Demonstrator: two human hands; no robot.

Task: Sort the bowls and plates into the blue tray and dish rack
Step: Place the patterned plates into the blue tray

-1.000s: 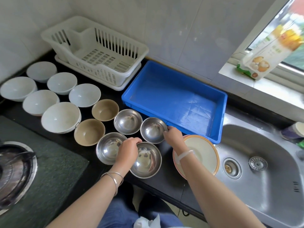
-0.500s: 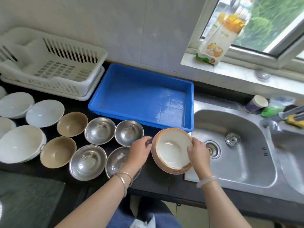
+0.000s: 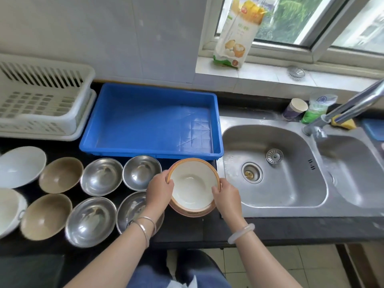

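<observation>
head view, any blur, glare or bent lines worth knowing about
Head view: soft daylight from the window; steel bowls and sink show mild sheen, no harsh glare; the wide lens bows the dish rack; the white bowls at the left edge look smeared; the held bowl is sharp.

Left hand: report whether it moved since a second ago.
Yes. The left hand went from the front steel bowl right toward the sink, onto the orange-rimmed bowl.

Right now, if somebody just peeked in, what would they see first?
The left hand and the right hand gripping the orange-rimmed bowl at the counter's front, between the shiny steel bowls and the sink. Just behind it lies the big bright blue tray.
</observation>
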